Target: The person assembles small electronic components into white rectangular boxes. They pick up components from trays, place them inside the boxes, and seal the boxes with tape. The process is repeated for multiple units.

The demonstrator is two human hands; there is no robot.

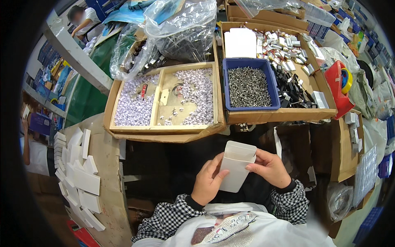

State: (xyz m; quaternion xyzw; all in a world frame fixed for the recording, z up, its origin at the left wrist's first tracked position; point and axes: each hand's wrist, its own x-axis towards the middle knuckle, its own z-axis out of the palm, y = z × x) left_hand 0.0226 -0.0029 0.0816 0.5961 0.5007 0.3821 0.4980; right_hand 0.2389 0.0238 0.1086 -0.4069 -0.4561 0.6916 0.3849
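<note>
A plain white carton [236, 168] with its top flap raised is held upright but slightly tilted in front of me. On its left side my left hand [208, 179] grips it, thumb across the front face. My right hand [270, 168] pinches the upper right edge near the opening. Whether anything lies inside the carton is hidden. Beyond it stands a blue plastic bin [251, 109] full of small metal screws. A wooden tray [158, 127] to its left has two compartments with many small white-purple pieces.
White cartons [85, 180] lie piled on cardboard at the left. Black parts [294, 88] and small silver-white battery-like pieces [284, 43] fill a cardboard box behind the bin. A red tape dispenser [340, 90] stands at the right. Two people are at the far left.
</note>
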